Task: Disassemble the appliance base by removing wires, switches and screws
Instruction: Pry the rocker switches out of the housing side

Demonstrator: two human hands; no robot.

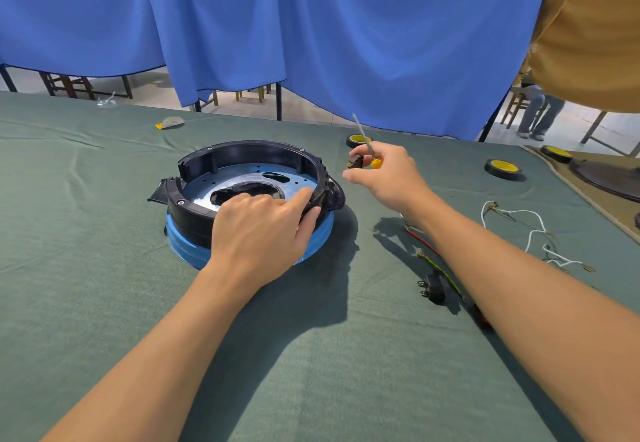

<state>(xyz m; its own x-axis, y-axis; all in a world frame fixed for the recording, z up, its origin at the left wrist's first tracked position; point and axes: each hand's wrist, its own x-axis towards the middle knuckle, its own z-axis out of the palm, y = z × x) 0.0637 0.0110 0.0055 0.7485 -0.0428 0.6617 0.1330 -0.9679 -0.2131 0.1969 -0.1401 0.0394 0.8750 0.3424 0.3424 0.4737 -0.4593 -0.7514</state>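
Left hand grips the open, black-on-blue appliance base; right hand pinches a screwdriver and black part.

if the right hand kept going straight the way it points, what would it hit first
Probably the nearest tape roll, just beyond the right hand, though the hand looks raised above the table and might pass over it.

The round appliance base, a black ring on a blue rim with a silver plate inside, lies flat, its right rim gripped by the left hand. A small black switch is pinched in the right hand. Loose white wires lie right of that hand.
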